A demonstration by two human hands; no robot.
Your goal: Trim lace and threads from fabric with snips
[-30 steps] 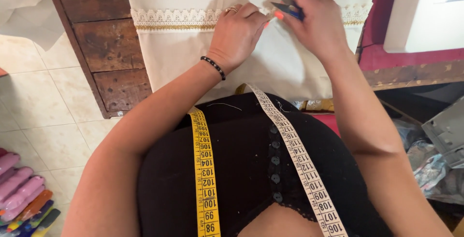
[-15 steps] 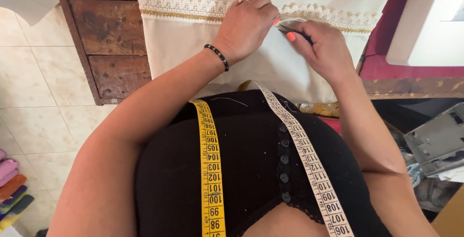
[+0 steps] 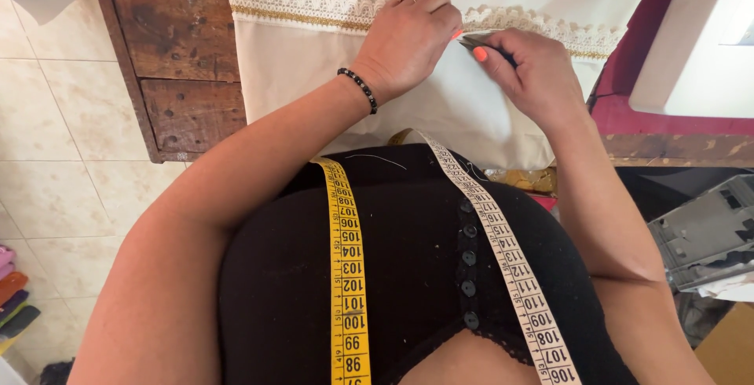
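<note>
We see the cream cloth (image 3: 471, 110) draped over the wooden table (image 3: 177, 39) edge, its lace trim (image 3: 298, 4) running across the top. The left hand (image 3: 404, 39) presses down on the cloth, fingers curled, pinching a fold — right beside it, the right hand (image 3: 526, 71) has its grip clenched on a small dark tool (image 3: 475, 38), tip at the fold. A measuring tape (image 3: 345, 259) hangs from the neck.

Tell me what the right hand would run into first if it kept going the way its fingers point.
The right hand points left toward the left hand, so it would likely meet those fingers first; they look nearly touching over the cream cloth, though depth is unclear.
</note>
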